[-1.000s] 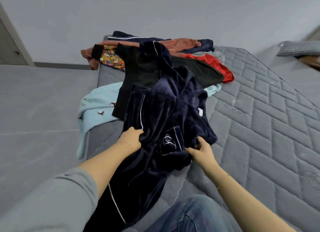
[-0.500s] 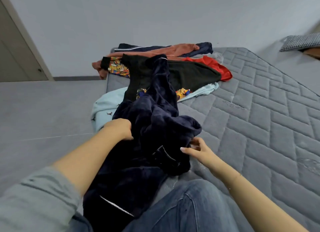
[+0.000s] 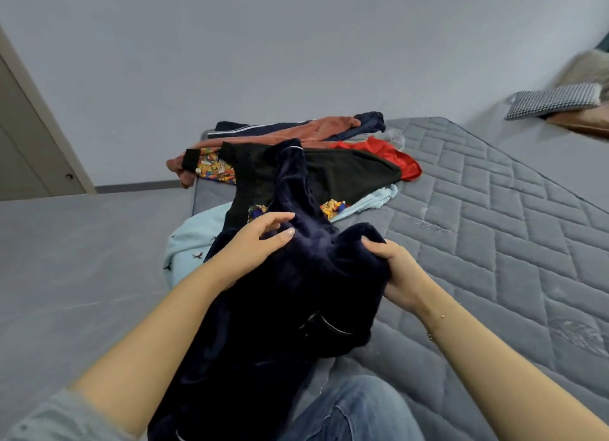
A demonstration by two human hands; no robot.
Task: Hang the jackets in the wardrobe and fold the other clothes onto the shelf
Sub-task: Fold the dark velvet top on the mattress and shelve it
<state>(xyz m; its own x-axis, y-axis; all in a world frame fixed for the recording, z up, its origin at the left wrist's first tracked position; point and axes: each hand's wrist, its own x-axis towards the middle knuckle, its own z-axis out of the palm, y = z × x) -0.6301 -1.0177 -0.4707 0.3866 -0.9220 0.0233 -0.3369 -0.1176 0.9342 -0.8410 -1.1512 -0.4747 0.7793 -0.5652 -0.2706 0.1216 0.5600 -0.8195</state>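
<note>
On a grey mattress (image 3: 478, 243), the right hand (image 3: 393, 269) grips a bunched navy velvet garment (image 3: 296, 292) while the left hand (image 3: 260, 239) rests loosely open on it; soft, limp, probably best held by shoulders.

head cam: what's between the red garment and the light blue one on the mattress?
In the head view, the black garment lies between the red garment and the light blue garment, overlapping both.

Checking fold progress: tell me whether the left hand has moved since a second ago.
Yes. The left hand moved forward along the dark navy velvet garment, toward the flat black garment behind it.
</note>
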